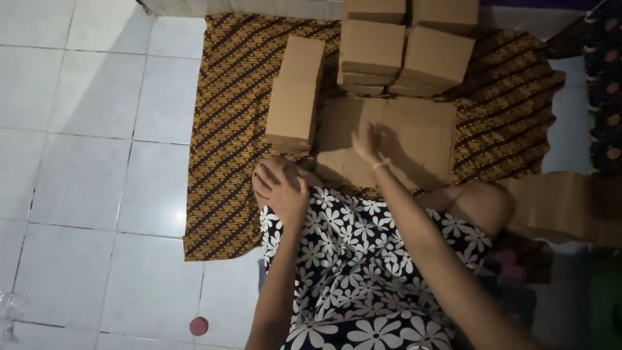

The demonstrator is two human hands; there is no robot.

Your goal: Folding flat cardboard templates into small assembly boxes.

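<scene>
Tiles [84, 162] lay at nine o'clock, a red cap [199, 325] at seven. The left hand [282, 189] rested loosely spread on the knee, holding nothing. The right hand [367, 144], fingers spread, pressed the flat cardboard sheet [414, 139] on the batik cloth [223, 149]. At twelve o'clock, the stacked folded boxes [405, 52] could topple if the sheet beneath their edge were tugged.
</scene>
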